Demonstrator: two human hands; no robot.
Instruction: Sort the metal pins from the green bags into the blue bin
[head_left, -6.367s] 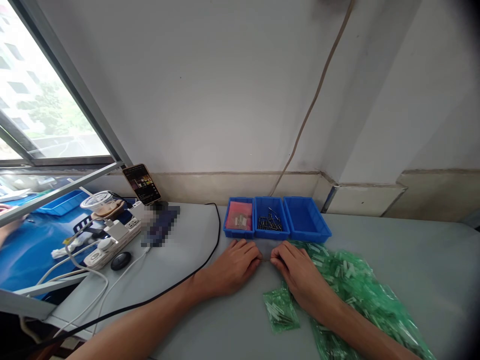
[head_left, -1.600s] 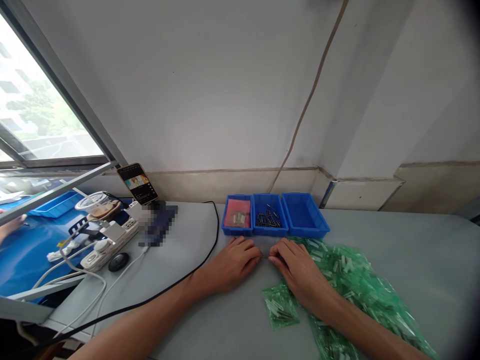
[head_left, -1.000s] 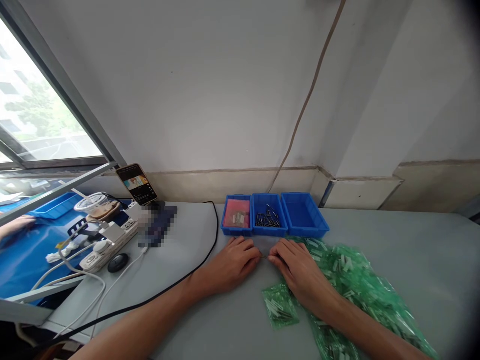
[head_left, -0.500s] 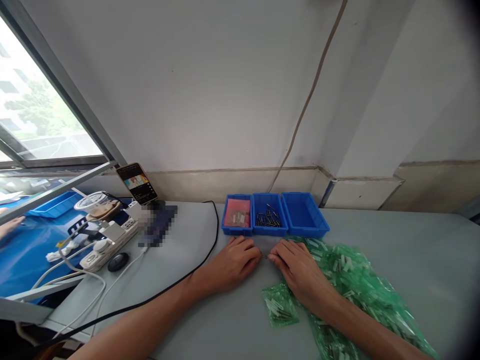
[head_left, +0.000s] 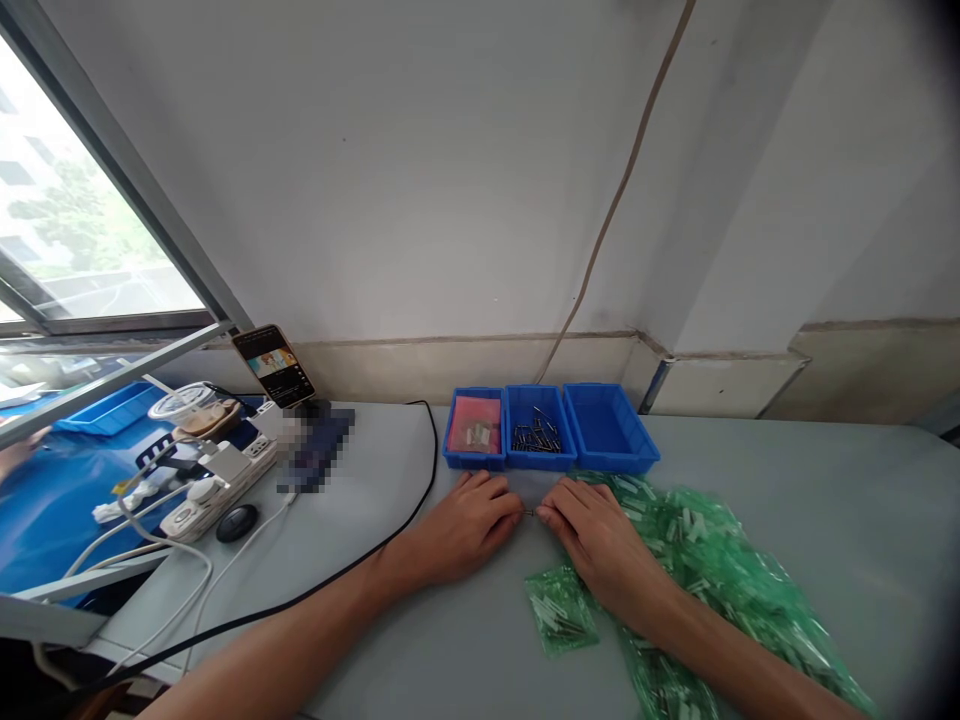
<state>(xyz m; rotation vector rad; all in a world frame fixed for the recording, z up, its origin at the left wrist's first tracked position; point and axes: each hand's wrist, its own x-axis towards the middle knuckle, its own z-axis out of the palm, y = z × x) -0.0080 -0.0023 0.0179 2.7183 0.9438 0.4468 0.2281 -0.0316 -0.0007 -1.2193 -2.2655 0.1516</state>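
Pinching opposite ends of a thin piece (head_left: 529,512) just in front of the middle blue bin (head_left: 540,463), the left hand (head_left: 476,525) and right hand (head_left: 589,525) are both curled; a green packet (head_left: 559,610) lies farther in front of that bin.

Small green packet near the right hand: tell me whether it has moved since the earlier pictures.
No. Judged against the middle blue tray, the small green packet keeps its place; both shift slightly in view together.

Gray tbl (head_left: 862,500) holds 3 blue bins (head_left: 541,462), grn bags (head_left: 739,570), blk cable (head_left: 436,455).
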